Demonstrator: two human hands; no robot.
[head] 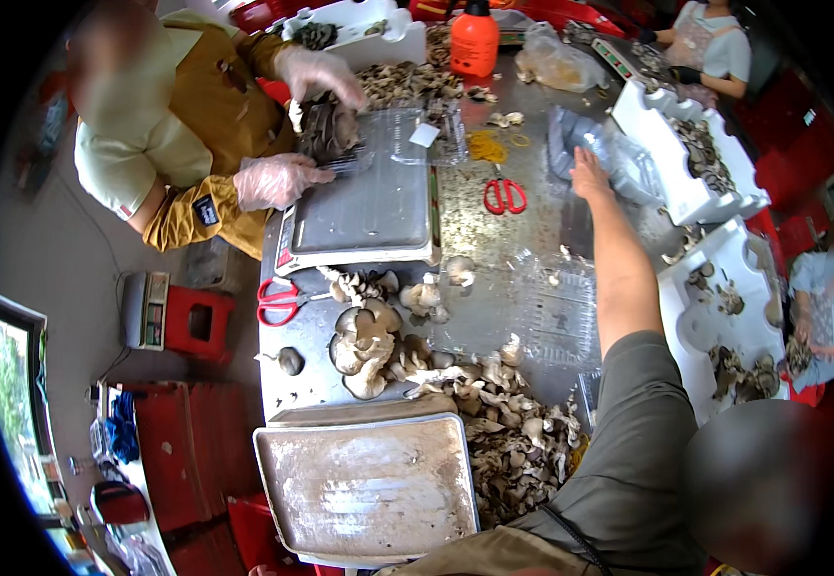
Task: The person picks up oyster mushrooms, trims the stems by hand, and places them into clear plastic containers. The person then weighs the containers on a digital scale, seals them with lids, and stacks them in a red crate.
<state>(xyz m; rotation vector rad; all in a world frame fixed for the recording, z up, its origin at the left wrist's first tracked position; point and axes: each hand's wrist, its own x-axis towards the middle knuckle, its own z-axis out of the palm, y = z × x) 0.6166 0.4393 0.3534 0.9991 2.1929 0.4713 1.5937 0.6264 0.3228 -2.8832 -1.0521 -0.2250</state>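
My right hand (588, 174) reaches across the steel table, its fingers extended at a stack of clear plastic clamshell boxes (629, 169); whether they touch is unclear. Only some fingertips, apparently of my left hand (262, 570), show at the bottom edge. Nearer me lies an open clear plastic box (557, 309), with loose oyster mushrooms (518, 439) heaped below it. A larger mushroom cluster (366, 345) rests left of that box. Red-handled scissors (505, 196) and yellow rubber bands (487, 147) sit left of my right hand.
Across the table, a co-worker's gloved hands (284, 180) handle mushrooms in a clear box on a scale (363, 216). An empty-topped metal scale pan (366, 489) stands near me. White foam crates (726, 317) line the right side. More red-handled scissors (278, 302) lie left. An orange bottle (474, 43) stands beyond.
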